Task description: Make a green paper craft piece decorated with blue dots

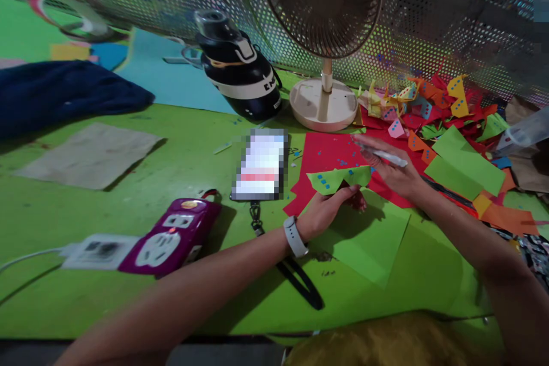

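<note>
Left hand [322, 211] pinches dotted green paper piece [337, 178] above red sheet [321, 148]; right hand [397, 176], apart from it but near, closed on slim white tool [389, 156], kind unclear.
Phone [259, 163] just left of the green piece, its black strap [317, 302] passing under left wrist; fan [323, 107] and bottle [240, 77] crowd the far side, mesh panel [416, 17] behind; folded-paper pile [429, 104] and clear container [525, 130] hem in the right; flat green sheet [377, 243] below the hands; power strip [171, 237] off left; tabletop [240, 309] shows between grey sheet [94, 154] and phone, and along the near edge.
</note>
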`<state>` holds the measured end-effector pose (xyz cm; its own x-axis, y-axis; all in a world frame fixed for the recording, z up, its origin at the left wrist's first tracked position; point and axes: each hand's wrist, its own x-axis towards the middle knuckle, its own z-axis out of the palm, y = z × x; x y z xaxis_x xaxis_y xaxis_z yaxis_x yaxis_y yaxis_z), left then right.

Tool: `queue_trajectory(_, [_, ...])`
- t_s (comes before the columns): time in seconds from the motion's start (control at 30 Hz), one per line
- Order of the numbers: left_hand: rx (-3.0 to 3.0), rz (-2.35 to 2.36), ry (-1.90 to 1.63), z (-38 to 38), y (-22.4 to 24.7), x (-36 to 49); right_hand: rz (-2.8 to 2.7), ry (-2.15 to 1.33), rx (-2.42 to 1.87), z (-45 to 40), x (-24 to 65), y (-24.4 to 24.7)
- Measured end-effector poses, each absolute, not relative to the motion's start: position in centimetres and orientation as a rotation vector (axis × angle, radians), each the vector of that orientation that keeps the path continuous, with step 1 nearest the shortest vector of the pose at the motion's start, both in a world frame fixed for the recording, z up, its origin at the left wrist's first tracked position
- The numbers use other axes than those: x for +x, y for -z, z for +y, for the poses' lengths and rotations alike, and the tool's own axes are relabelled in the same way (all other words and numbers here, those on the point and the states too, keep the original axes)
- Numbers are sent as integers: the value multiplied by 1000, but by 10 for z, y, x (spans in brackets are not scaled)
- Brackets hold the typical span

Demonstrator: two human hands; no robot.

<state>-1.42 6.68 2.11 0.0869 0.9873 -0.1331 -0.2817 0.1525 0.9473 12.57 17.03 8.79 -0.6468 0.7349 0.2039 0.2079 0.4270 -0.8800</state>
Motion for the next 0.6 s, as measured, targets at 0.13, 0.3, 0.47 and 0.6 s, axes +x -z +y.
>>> queue_trajectory(0.13, [962,1023,-1173,66,-24,-14,-2296,-1042,-694,177,126,-80])
queue_trajectory(0.3, [1048,1073,-1120,64,-30,-14,-2454,-1055,-570,178,129,-84])
queue_trajectory(0.47, [1095,1106,-1113,63,-33,-14,-2662,-986,-500,173,132,-91])
queue_trajectory(0.6, [1112,1115,-1129,63,-31,-13,-2702,-934,-532,172,129,-89])
